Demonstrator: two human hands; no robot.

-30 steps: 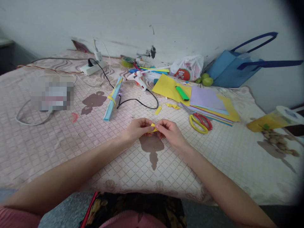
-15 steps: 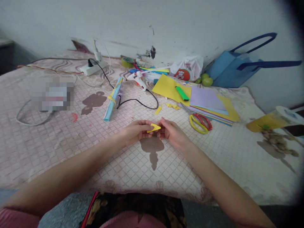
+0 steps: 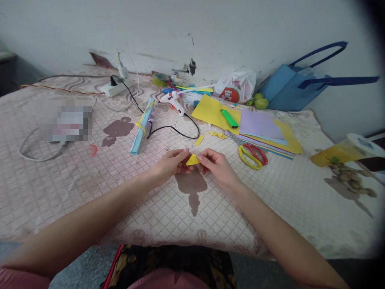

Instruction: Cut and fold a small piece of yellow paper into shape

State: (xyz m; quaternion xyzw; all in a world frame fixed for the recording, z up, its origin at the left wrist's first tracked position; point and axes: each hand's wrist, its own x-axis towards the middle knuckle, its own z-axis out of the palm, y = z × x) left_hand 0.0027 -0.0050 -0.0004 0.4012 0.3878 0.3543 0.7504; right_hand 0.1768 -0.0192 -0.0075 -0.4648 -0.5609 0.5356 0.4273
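Paper folded into a small yellow triangle [image 3: 191,160] sits above our pale, diamond-patterned, cloth-covered worktop [image 3: 164,214], its right edge pinched by the fingers of our right hand [image 3: 215,163]; our left hand [image 3: 173,163] stands parted alongside, contact unclear. We judge it light, crisp, easily crushed: grip the creased edges lightly.

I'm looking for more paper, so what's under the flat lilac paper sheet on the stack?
Beneath the lilac paper sheet, a pale blue paper sheet and a yellow paper sheet stick out, with red and blue sheet edges lower down. Anything fully underneath is covered.
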